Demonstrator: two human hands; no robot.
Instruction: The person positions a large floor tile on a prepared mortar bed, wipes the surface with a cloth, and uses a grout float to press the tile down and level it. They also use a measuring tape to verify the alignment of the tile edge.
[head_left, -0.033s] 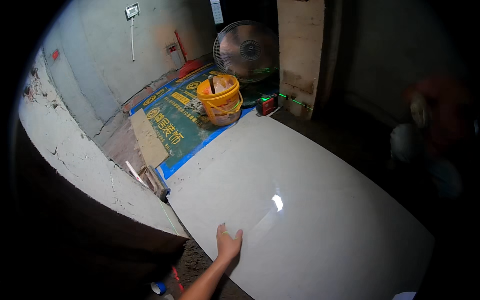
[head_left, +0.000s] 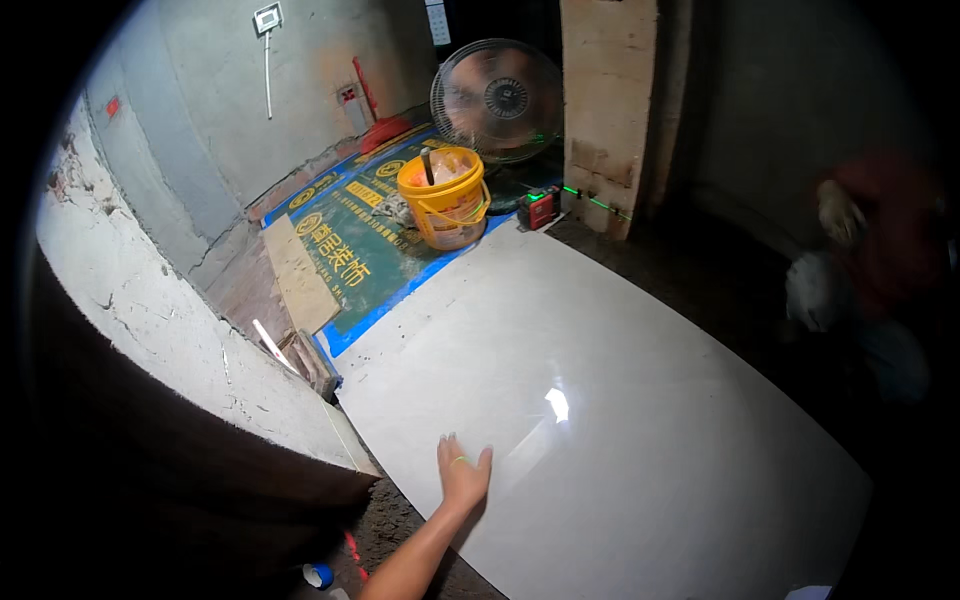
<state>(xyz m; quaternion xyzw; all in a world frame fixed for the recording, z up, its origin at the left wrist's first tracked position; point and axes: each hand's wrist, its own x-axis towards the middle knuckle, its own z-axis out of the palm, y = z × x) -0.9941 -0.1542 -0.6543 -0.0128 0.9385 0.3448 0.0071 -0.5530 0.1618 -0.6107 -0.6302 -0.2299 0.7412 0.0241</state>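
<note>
My left hand [head_left: 463,482] lies on a large pale grey, glossy floor tile [head_left: 620,440], near its left edge. Its palm faces down, with the fingers stretched and the thumb apart. A thin yellowish-green band shows on one finger. Nothing is in its grasp. Beyond the tile's far edge stands a yellow bucket [head_left: 447,222] with a dark handle sticking out of it. A red and black laser level [head_left: 538,209] sits by the tile's far corner and casts green light. My right hand is out of view.
A person's gloved hand [head_left: 840,212] shows in the dark at the right. Green protective sheeting [head_left: 340,250], a fan [head_left: 505,98] and a pillar [head_left: 606,120] stand or lie at the back. A rough low wall [head_left: 180,300] runs along the left. Dark mortar [head_left: 388,520] borders the tile.
My left hand has shifted very slightly up and right on the tile, its fingers a little straighter. The other person's gloved hand has moved a little.
</note>
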